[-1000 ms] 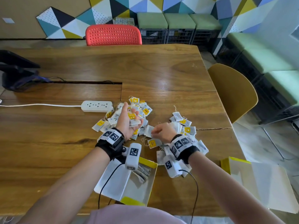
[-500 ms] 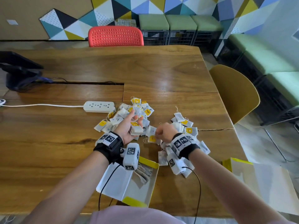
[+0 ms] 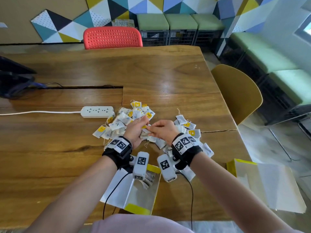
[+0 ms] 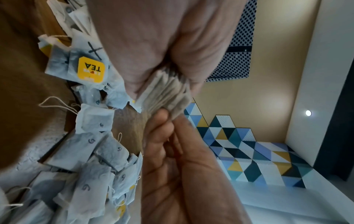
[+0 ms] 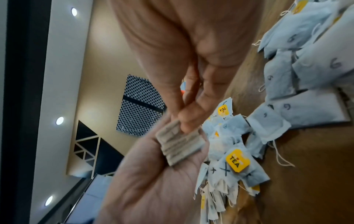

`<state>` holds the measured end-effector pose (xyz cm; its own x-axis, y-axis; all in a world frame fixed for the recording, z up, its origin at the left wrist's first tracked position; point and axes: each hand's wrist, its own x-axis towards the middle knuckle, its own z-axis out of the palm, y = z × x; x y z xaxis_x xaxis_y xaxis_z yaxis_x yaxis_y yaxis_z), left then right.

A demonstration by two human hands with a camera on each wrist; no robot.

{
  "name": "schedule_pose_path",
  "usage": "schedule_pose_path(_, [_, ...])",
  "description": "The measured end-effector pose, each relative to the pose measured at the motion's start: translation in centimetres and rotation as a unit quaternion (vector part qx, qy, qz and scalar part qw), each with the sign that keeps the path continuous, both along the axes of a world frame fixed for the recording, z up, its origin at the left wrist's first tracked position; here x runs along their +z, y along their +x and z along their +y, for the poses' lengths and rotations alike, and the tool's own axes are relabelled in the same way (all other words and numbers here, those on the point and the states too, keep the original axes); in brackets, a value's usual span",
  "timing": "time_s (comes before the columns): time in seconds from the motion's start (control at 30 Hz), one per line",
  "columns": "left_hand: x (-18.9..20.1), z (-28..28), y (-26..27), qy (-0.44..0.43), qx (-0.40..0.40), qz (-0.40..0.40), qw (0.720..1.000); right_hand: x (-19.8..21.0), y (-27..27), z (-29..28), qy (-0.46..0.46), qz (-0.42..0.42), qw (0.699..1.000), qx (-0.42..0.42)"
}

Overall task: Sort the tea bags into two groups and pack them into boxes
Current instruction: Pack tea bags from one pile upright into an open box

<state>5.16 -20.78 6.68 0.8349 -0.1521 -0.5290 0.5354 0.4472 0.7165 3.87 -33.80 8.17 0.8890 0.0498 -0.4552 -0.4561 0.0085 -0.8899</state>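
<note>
**Tea bags stacked in hand, and the stack looked ready to fan out**

Tea bags sat as a tight stack in the left hand, thumb and fingers curled round it, held up just above the bench. The right hand came in against the stack's near edge, its fingertips pinching the end bag, as if squaring it or adding one more.

Two loose heaps lay on the bench either side of the hands: the X-marked bags to the left, the bags marked 6 to the right. An open yellow-and-white box waited near the bench's front edge with a few bags already inside; a second box lay off to the right, its contents not visible.

Where could it slip? The stack was gripped only at one side, so a loosened thumb would likely let the bags splay and drop into either heap, undoing the sort. Strings and yellow TEA tags trailed everywhere; one snagged on a finger or on the wrist camera cable could drag a stray bag of the wrong mark along. The wrist rigs hung right over the open box, and lowering the stack carelessly might knock it askew. And the marks faced inward in the stack, so a mis-sorted bag would go unnoticed.
</note>
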Motion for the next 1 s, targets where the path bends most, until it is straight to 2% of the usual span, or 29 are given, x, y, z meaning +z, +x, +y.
schedule_pose_path(0.07, [-0.2, 0.5, -0.1, -0.013, 0.037, 0.027, 0.999, -0.2, 0.2, -1.1, 0.007, 0.003, 1.0, -0.005])
schedule_pose_path(0.17, [-0.5, 1.5, -0.1, -0.061, 0.069, 0.056, 0.994, -1.4, 1.2, -4.6, -0.163, -0.029, 0.986, 0.013])
schedule_pose_path(0.23, [-0.9, 2.0, -0.3, -0.061, 0.052, 0.072, 0.994, -2.0, 1.8, -7.4, -0.308, -0.055, 0.949, 0.044])
schedule_pose_path(0.33, [-1.2, 2.4, -1.1, -0.071, 0.013, 0.083, 0.994, -3.2, 2.3, -10.4, -0.492, -0.04, 0.855, 0.158])
schedule_pose_path(0.4, [-1.4, 2.5, -1.5, -0.084, -0.001, 0.089, 0.992, -4.0, 2.2, -11.1, -0.543, -0.024, 0.812, 0.211])
schedule_pose_path(0.47, [-1.6, 2.4, -1.8, -0.079, -0.016, 0.094, 0.992, -4.9, 1.8, -11.2, -0.56, 0.002, 0.793, 0.24])
schedule_pose_path(0.53, [-1.8, 2.2, -2.0, -0.075, -0.017, 0.099, 0.992, -5.7, 1.4, -10.7, -0.567, 0.024, 0.786, 0.244])
schedule_pose_path(0.67, [-1.3, 1.6, -2.2, -0.054, -0.011, 0.086, 0.995, -6.6, 0.6, -10.0, -0.583, 0.021, 0.79, 0.189])
schedule_pose_path(0.83, [-0.9, 1.4, -2.1, -0.042, 0.001, 0.083, 0.996, -5.3, 0.9, -10.9, -0.56, 0.06, 0.804, 0.191])
schedule_pose_path(1.0, [-0.9, 1.0, -2.2, -0.015, -0.008, 0.087, 0.996, -4.1, 0.2, -13.2, -0.455, 0.076, 0.874, 0.154])
